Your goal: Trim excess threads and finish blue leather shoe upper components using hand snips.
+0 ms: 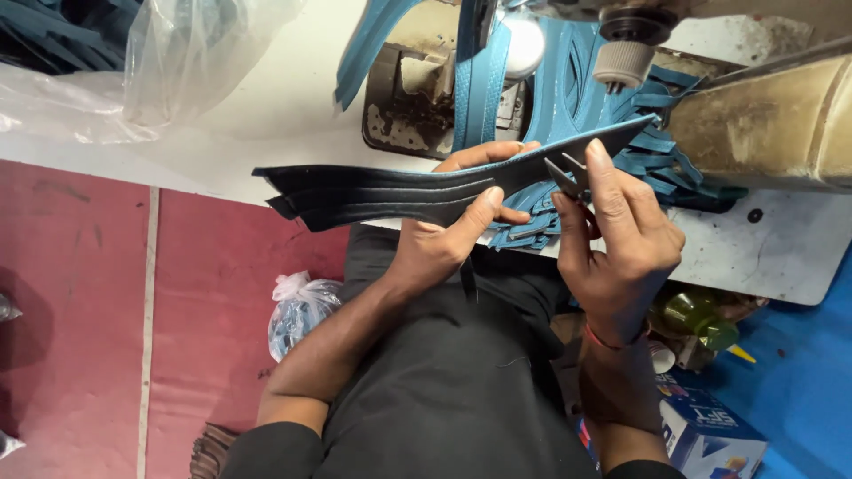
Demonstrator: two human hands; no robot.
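Trimming a long, dark, ribbed leather strap piece [399, 191] at a sewing bench.

The left hand [453, 235] is pinching the strap between thumb and fingers, holding it level above the lap, in front of the white machine table [754, 253]. The right hand [621, 239] is closing around small metal thread snips [568, 175], whose blades are touching the strap's tapered teal-edged end (probably clipping a loose thread). Judging by this, the next cut is calling for a steady, taut hold. The strap is fanning into layered dark strips leftward; a heap of teal straps [657, 151] is lying behind.
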